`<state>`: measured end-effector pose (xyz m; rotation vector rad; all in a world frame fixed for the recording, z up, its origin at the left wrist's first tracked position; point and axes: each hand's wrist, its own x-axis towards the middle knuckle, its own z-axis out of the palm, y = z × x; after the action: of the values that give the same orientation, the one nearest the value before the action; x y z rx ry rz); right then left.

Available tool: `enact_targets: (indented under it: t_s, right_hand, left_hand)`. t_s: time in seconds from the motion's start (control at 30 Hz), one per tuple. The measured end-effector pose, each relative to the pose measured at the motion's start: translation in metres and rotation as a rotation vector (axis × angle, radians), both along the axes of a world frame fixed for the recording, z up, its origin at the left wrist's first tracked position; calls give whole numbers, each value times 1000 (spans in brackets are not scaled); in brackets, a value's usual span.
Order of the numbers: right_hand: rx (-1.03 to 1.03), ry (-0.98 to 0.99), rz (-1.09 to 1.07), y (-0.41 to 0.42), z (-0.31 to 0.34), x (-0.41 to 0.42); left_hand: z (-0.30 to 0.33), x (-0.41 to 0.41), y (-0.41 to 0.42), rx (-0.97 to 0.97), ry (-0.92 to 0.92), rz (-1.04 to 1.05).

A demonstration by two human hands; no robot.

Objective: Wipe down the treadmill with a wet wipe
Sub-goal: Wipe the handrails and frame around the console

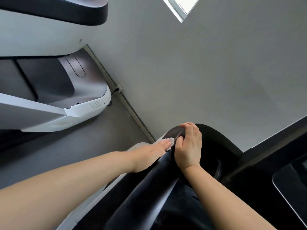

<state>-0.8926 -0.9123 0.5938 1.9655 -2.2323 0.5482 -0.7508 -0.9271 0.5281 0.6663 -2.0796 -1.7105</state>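
Against the pale grey wall (199,67), a second white and grey treadmill (54,90) fills the upper left, standing on the dark grey floor (86,143), while the nearer treadmill's black handrail (149,188) rises from the lower middle and curves over at its top. On that handrail the right hand (188,146) sits with fingers curled round the bend, gripping it. Just beside it, the left hand (154,151) lies with straight fingers pressing the small white wet wipe (171,140) flat against the rail's left side.
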Motion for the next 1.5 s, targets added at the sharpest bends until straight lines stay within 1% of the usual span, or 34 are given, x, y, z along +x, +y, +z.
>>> enact_targets:
  t_s: [0.07,0.13,0.17,0.2,0.23,0.27,0.33,0.4,0.47,0.53,0.6,0.7,0.8,0.97,1.13,1.23,1.33,1.5]
  right_hand:
    - [32,-28,-20,2,2,-9]
    - [50,7,-59,4,8,-33]
    - [70,41,-96,5,14,-50]
    - [125,79,-147,7,21,-67]
    - [212,120,-211,10,28,-84]
    - [312,158,-281,12,34,-100]
    - [477,190,-383,17,45,-122]
    - [575,217,-386,16,49,-131]
    - [630,239,-329,12,48,-135]
    - [661,219,-298,9,47,-138]
    - [688,214,-278,6,48,-142]
    - [718,236,-255,3,50,-146]
    - [733,227,-249,2,52,-146]
    - [755,252,-222,5,58,-144]
    - [771,265,-209,4,62,-143]
    - [765,267,-204,6,62,-143]
    - [756,271,-195,6,61,-143]
    - [751,279,-188,5,60,-145]
  left_hand:
    - [28,-9,-8,-3,-14,14]
    - [33,-26,-19,-54,-24,21]
    - [41,-29,-21,-115,-44,20]
    - [45,-36,-24,-148,-37,36]
    - [50,-41,-26,-195,-55,10]
    - [51,-50,-30,-271,-93,0]
    - [57,-68,-40,-360,-200,-24]
    - [61,-84,-50,-429,-320,-39]
    - [68,-99,-56,-500,-400,-37]
    - [71,-117,-60,-586,-448,-33]
    - [74,-136,-63,-654,-457,-30]
    - [78,-161,-64,-699,-475,-35]
    - [80,-169,-64,-742,-484,-54]
    - [83,-128,-50,-813,-438,-140]
    - [87,-81,-30,-854,-495,-211]
    - [88,-79,-26,-887,-525,-196]
    - [84,-99,-37,-904,-553,-125]
    - [82,-134,-60,-854,-573,-56]
